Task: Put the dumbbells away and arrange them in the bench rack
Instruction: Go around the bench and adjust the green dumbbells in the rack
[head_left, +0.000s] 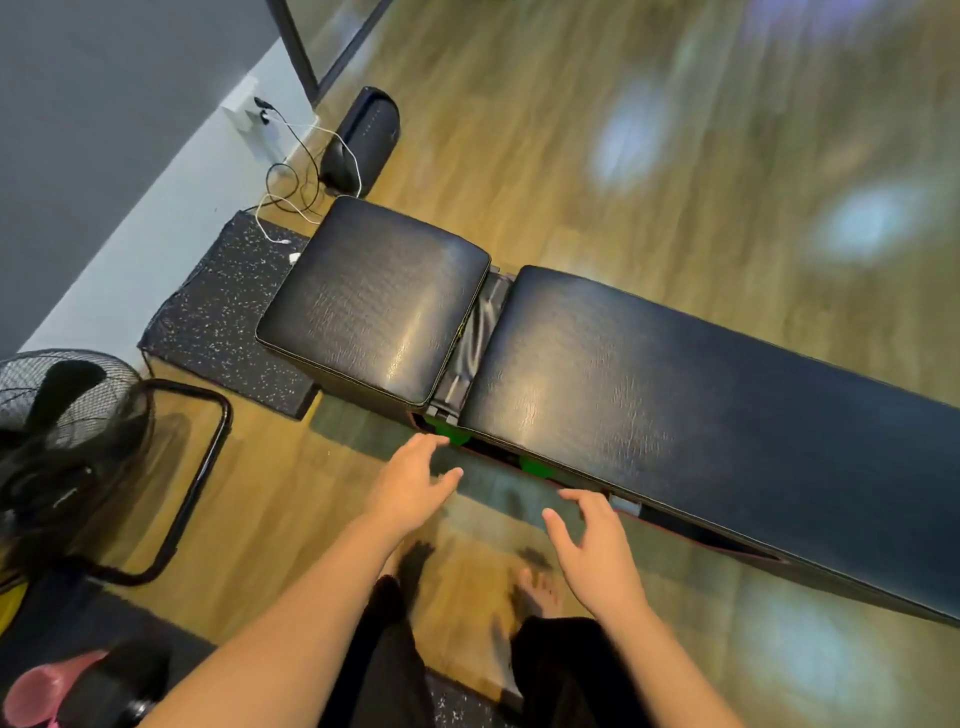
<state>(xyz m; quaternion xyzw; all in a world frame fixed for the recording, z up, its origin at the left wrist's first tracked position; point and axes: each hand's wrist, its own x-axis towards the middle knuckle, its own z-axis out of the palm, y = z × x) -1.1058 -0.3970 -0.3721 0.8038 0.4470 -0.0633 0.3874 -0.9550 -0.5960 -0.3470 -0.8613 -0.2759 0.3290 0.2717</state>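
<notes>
Under the padded black table, two green dumbbell ends peek from the rack slot at its near edge. Both hands hover just before that slot, fingers spread and holding nothing: left hand at seven o'clock of the greens, right hand at five. One fan stands at nine o'clock, one black speaker at eleven.
</notes>
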